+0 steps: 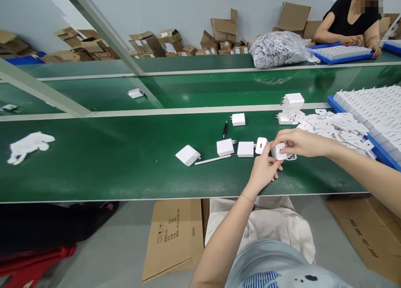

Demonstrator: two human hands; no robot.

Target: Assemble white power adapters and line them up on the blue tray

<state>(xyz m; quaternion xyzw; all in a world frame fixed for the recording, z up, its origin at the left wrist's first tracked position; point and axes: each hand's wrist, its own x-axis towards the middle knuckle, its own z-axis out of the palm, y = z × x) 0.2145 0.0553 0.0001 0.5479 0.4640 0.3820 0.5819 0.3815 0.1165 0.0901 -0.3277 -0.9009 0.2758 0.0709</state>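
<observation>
Both hands meet at a white plug charger (277, 151) near the front edge of the green bench. My left hand (263, 166) grips it from the left with bent fingers. From the right, my right hand (294, 142) has its thumb and fingers closed on the charger's end face. Part of another white piece (291, 156) shows just under the right fingers. Close by on the left stands a charger with a red-marked port (261, 145). Two more chargers, one white block (245, 149) and one with its prongs to the right (225, 147), lie further left.
Loose white flat pieces (335, 127) are heaped beside a blue tray (384, 149) of chargers at right. A black pen (224, 130), a white stick (213, 160) and a white glove (30, 146) lie leftward. Across the bench, a co-worker (349, 24) handles another tray.
</observation>
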